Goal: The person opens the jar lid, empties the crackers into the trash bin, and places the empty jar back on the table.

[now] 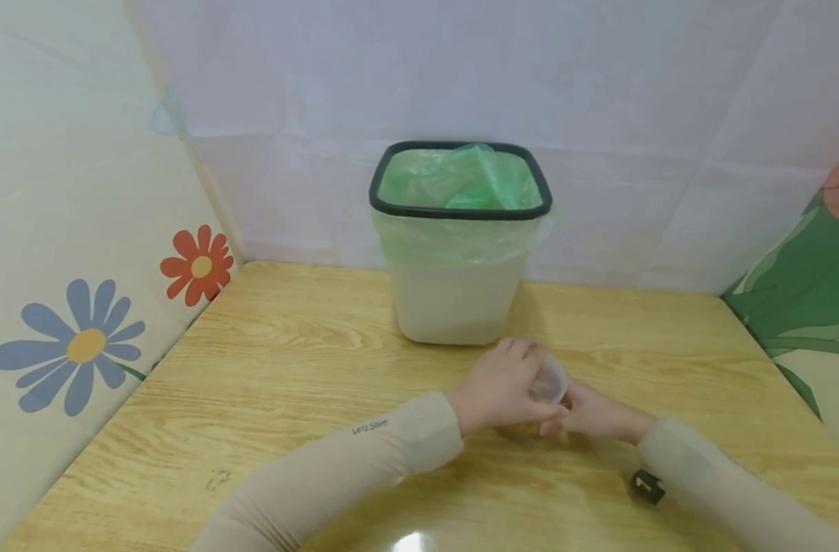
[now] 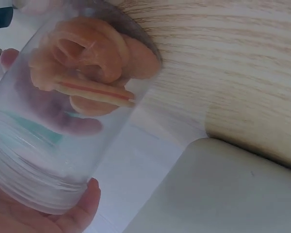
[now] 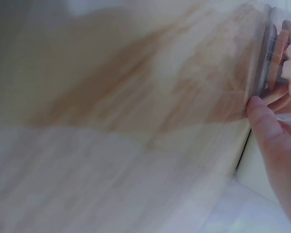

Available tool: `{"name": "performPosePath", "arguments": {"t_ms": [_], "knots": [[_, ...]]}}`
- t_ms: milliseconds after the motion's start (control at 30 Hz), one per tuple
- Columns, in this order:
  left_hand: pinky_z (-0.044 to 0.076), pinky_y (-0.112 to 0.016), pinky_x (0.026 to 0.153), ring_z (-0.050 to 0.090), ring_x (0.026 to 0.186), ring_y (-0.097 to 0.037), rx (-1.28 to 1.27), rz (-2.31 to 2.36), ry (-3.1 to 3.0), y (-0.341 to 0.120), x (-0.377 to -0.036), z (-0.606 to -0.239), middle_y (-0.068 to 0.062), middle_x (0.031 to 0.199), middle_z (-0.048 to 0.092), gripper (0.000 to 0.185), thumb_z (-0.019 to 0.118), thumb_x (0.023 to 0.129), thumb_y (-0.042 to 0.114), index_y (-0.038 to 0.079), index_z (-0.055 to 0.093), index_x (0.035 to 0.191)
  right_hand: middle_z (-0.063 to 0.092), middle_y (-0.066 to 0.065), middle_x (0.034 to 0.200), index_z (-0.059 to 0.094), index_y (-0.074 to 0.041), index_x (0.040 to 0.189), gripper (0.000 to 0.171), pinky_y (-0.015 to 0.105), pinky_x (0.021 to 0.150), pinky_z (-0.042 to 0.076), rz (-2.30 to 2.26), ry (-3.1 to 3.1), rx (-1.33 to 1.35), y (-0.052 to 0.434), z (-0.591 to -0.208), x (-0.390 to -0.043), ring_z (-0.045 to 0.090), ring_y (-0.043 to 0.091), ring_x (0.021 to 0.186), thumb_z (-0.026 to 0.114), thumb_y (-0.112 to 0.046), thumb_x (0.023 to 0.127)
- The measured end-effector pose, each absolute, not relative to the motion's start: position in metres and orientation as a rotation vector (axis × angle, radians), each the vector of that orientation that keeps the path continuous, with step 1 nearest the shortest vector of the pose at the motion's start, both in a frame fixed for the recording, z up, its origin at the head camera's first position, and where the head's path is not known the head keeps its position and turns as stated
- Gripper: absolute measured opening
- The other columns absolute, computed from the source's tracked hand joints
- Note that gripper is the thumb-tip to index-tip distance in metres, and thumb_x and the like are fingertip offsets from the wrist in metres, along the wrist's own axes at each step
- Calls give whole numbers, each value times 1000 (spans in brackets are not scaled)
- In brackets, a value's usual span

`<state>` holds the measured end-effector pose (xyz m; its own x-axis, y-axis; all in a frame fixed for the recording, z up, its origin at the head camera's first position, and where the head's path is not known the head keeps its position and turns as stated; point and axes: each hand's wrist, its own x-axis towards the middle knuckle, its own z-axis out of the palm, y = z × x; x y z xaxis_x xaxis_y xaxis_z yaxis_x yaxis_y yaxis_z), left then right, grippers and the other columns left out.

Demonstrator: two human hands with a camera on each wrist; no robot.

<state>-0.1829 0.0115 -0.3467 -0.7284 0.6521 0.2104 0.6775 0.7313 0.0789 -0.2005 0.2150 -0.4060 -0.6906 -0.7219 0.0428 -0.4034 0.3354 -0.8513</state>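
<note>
A clear plastic cup is held tilted just above the wooden table, in front of the bin. My left hand wraps round it from the left, and my right hand grips it from the right and below. In the left wrist view the cup holds orange peel pieces, with my thumb on its ribbed wall. The right wrist view is blurred; my thumb presses against the cup's edge.
A white bin with a black rim and green liner stands right behind the hands, against the back wall. Flower-patterned panels close off the left and right sides. A small black object lies by my right sleeve.
</note>
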Motion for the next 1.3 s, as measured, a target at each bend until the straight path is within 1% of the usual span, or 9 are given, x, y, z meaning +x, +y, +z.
{"name": "performPosePath", "arguments": {"t_ms": [233,533,633,700,767,933,1100,1233,1300], "knots": [[47,-29,95,53,116,-24,-984,-200,-2691,15,-180,-348,-10,128,57,82,61,83,67,0,56,131,49,31,132,25,18,140,79,22,97,41,-1272,2271,-1014,216,-407,-203,51,31,118,74,-11,85],[47,-32,96,52,118,-24,-953,-289,-2734,10,-181,-342,-12,132,55,86,62,82,67,-1,53,134,46,29,134,22,15,143,83,20,97,39,-1287,2261,-978,214,-407,-205,50,14,117,75,-12,85],[47,-32,97,52,119,-24,-958,-307,-2732,6,-180,-341,-12,133,54,87,63,82,67,-1,53,135,46,29,132,17,15,145,87,20,96,41,-1305,2233,-962,214,-406,-204,51,10,113,74,-11,85],[46,-32,97,52,119,-24,-962,-320,-2730,4,-180,-341,-12,133,54,86,63,82,67,0,53,135,46,29,131,13,14,146,89,22,95,42,-1305,2223,-958,214,-405,-203,53,14,112,74,-11,86],[45,-31,99,52,120,-24,-969,-311,-2727,0,-180,-340,-12,133,54,85,63,82,67,0,53,135,45,31,132,10,14,147,91,27,97,45,-1307,2212,-965,214,-404,-203,53,24,114,73,-11,86],[41,-32,104,50,124,-25,-962,-309,-2736,-9,-179,-338,-13,137,52,86,63,83,65,-1,51,136,35,36,142,3,10,150,96,43,101,44,-1320,2190,-974,214,-405,-203,45,46,123,73,-11,87],[39,-34,106,47,126,-26,-928,-327,-2759,-17,-178,-338,-12,140,50,89,65,81,65,0,49,139,25,37,147,2,7,151,97,37,100,44,-1348,2160,-990,214,-408,-203,40,51,126,72,-9,86],[40,-36,105,48,126,-27,-924,-340,-2762,-24,-176,-338,-13,140,50,90,66,80,66,0,48,139,24,36,149,9,6,151,93,41,103,42,-1353,2158,-1009,213,-409,-204,33,53,131,73,-9,85],[39,-37,106,48,127,-28,-924,-357,-2768,-27,-175,-338,-14,140,49,90,66,81,64,-1,47,140,23,34,150,11,4,151,92,39,104,41,-1360,2146,-1001,212,-409,-203,31,52,132,73,-9,85]]}}
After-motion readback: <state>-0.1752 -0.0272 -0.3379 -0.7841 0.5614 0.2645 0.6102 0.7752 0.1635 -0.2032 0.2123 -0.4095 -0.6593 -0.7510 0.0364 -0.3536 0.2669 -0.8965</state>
